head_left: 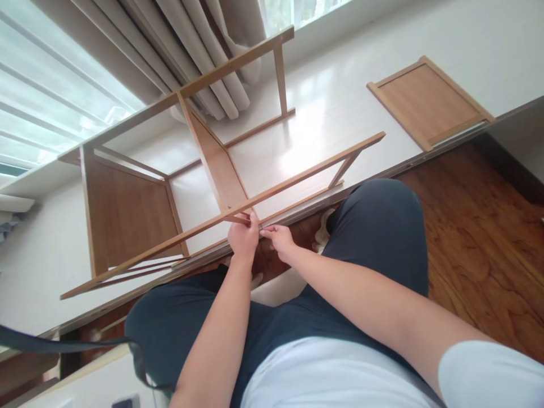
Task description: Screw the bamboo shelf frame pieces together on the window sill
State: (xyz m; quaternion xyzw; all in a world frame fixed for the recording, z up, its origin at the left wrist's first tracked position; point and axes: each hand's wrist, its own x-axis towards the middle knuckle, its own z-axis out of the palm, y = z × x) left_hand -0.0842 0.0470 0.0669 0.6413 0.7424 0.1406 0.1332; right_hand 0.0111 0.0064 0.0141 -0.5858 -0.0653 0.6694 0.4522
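Light-brown wooden shelf frame point(170, 187) lies on its side on the white floor point(340, 96), beside cream pleated curtains point(204, 51). Left hand point(243, 237) grips the frame's near front rail where the slanted middle divider panel point(216, 161) meets it. Right hand point(278, 238) sits just beside, fingertips pinched at the rail's underside. Separate flat wooden panel point(429, 102) lies well apart, near dark wood flooring point(480, 226).

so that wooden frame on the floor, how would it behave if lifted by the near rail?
The wooden frame probably lifts light: thin rails, mostly open. It may rack or flex, since long slim rails span it. The left hand and right hand meet mid-rail, so the ends could swing.
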